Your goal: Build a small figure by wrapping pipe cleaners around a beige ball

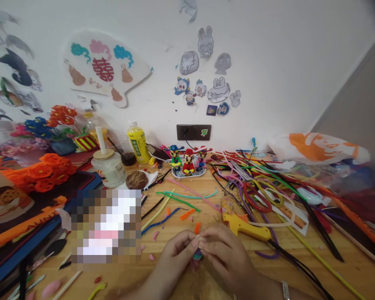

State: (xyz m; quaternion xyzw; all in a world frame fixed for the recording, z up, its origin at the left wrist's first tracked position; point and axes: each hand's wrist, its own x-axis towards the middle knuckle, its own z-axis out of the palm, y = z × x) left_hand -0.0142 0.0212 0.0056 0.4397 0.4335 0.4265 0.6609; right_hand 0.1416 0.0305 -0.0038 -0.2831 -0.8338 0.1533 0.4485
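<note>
Nearest the camera, the left hand [178, 251] and the right hand [227, 252] are extended over the wooden tabletop [162, 275]. The small workpiece [198, 252] is held between them at the near middle of the table; thumbs and forefingers are brought together and closed upon it from both sides. Purple and teal portions are shown; its lower part is blurred, and appears to be pinkish. A metal bracelet [286, 290] is worn on the right wrist.

Clock positions are taken from the workpiece. At 12 o'clock, a short orange piece [198, 227] is seen just beyond the fingertips; farther off, three dressed figurines [189, 163] are grouped on a small tray [190, 175]. Between 2 and 3 o'clock, a yellow glue gun [250, 230] is laid near the right hand. Between 1 and 2 o'clock, tangled coloured stems [270, 183] are heaped, and a white mouse [309, 195] is placed at 2 o'clock. At 11 o'clock, a yellow-labelled bottle [138, 143] is stood upright. Between 10 and 11 o'clock, a brown ball [136, 180] is set beside a glass jar [109, 171]. At 10 o'clock, orange fuzzy flowers [53, 171] are bunched.
</note>
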